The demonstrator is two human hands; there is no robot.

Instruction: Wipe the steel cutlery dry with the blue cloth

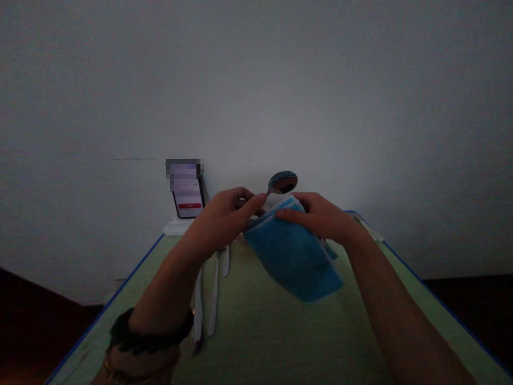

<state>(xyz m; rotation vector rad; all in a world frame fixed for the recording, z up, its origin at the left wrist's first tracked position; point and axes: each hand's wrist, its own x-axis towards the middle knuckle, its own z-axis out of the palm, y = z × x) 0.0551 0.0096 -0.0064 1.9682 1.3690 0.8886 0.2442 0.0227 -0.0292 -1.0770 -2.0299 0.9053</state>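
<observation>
A metal spoon (pixel 282 183) is pinched by its neck between the thumb and fingers of my left hand (pixel 230 214), its bowl pointing up and to the right. My right hand (pixel 320 214) grips a blue cloth (pixel 296 262) with a pale edge, thumb on top. The cloth hangs down over the table, and its upper part lies close below the spoon. The spoon's handle is hidden behind my left hand and the cloth.
Several pieces of cutlery (pixel 214 299) lie on the green table (pixel 280 342) beside my left forearm. A phone (pixel 188 192) leans upright at the back left, against the pale wall (pixel 256 96). Something whitish (pixel 368 227) rests at the back right corner.
</observation>
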